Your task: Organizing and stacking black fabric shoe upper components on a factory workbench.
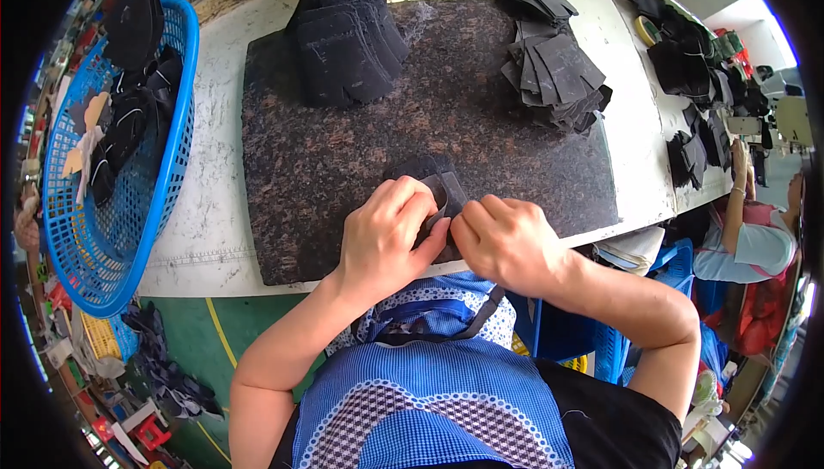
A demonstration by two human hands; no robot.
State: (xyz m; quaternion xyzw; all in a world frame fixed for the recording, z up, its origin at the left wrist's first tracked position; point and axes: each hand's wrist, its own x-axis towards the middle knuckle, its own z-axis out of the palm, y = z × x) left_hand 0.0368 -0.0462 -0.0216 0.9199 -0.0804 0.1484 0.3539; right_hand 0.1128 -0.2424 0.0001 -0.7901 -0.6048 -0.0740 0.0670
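Near the front edge of a dark speckled stone slab (343,160), my two hands meet over a small black fabric piece (445,186). My left hand (388,224) pinches its left side between thumb and fingers. On the opposite side, the fingers of my right hand (506,242) are closed on the same piece, knuckles up. The part of the cloth between my fingertips is bent upward; the rest lies on the slab, partly hidden by my hands. A stack of larger black fabric pieces (348,44) lies at the far left of the slab, and smaller fanned black pieces (554,70) at the far right.
A blue plastic basket (187,117) holding black pieces stands left on the white table (215,203). More black bundles (687,70) lie at the right. A co-worker (747,233) sits beyond, an arm raised. Blue crates (562,332) stand under the table's right side.
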